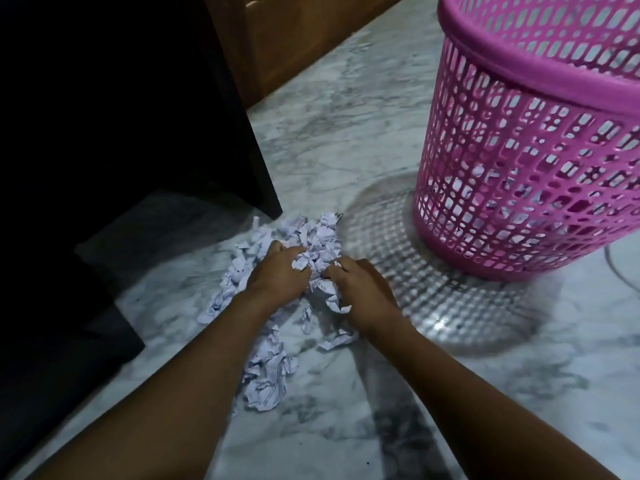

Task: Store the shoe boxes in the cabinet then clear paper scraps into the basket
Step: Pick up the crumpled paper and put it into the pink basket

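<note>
The person's 2 hands are down in a heap of crumpled white paper scraps (266, 375) on the marble floor (346, 133). The left hand (280, 271) has its fingers curled into the far part of the heap and grips a clump of scraps. The right hand (360, 289), just beside it, has its fingers bent around more scraps, with a white bit showing between them. The heap runs from the corner of a dark piece of furniture (121, 116) back toward the person, between the 2 forearms. A pink mesh basket (519, 168) stands upright on the floor to the right of the heap, near it but apart. A brown wooden cabinet (294, 39) lines the floor's far edge.
</note>
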